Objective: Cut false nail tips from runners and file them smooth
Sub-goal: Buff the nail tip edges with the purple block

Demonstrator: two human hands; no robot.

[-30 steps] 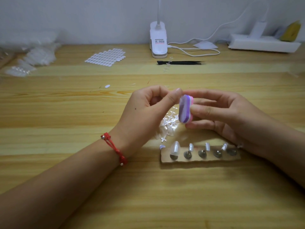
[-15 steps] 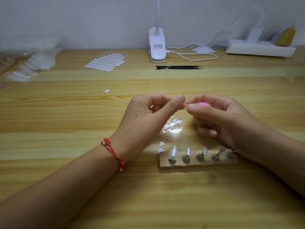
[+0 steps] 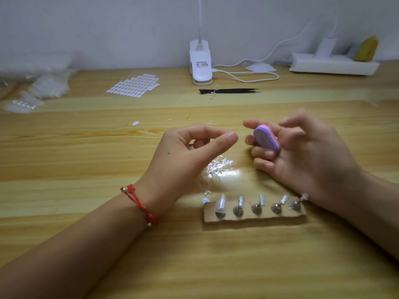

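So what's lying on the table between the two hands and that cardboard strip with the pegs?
In the head view, a small pile of clear plastic offcuts lies between the hands and the cardboard strip.

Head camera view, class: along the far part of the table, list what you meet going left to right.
Clear plastic bags → sheet of white tabs → clip lamp base → black tweezers → white power strip.
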